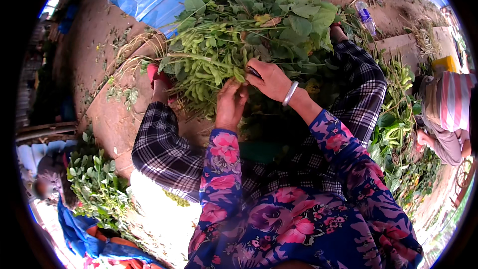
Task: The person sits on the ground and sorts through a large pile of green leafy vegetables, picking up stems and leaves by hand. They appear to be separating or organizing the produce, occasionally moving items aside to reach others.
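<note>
A heap of cut green soybean plants lies between my spread legs, broad leaves on the right. Plump pods hang in clusters on the stems at its left. My left hand pinches a green pod between thumb and fingertips, at the near edge of these clusters. Right beside it, my right hand curls around a small dark-handled tool; its working end is hidden by fingers and leaves. The fingertips of both hands nearly meet. A silver bangle circles my right wrist.
Blue sheeting borders the far side. A plastic bottle lies on the ground at upper right. More bean plants are strewn along my right, near a seated person. Another plant pile is at lower left, near another person.
</note>
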Tool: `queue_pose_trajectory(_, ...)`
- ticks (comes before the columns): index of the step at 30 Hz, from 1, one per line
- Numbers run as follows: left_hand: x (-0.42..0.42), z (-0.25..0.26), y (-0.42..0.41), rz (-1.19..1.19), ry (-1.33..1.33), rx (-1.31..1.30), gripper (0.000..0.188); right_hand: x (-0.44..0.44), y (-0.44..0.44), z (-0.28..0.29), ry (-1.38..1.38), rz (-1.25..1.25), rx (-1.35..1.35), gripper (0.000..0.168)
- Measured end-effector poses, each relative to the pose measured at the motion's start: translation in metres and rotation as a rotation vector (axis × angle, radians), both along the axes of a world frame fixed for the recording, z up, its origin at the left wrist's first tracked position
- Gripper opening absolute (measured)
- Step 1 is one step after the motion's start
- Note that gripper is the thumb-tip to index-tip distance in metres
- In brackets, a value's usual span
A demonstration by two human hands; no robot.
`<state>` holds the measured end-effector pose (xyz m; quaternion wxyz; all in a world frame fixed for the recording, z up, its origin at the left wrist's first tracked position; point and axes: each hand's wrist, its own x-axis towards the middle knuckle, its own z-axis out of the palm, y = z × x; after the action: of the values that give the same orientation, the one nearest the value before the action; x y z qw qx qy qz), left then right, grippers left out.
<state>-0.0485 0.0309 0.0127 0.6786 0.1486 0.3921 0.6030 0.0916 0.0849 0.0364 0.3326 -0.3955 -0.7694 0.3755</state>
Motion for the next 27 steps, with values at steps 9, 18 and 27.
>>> queue_pose_trajectory(9,-0.009,-0.022,0.005,-0.043,-0.053,0.02,0.016,-0.012,-0.025,-0.005,0.228,-0.125,-0.378,0.016)
queue_pose_trajectory(18,-0.009,-0.019,0.006,-0.035,-0.094,0.018,0.006,-0.019,-0.036,-0.016,0.399,-0.063,-0.535,0.016)
queue_pose_trajectory(27,-0.001,-0.003,0.006,-0.043,0.102,-0.074,0.017,-0.01,-0.033,0.001,0.652,-0.045,-1.198,0.011)
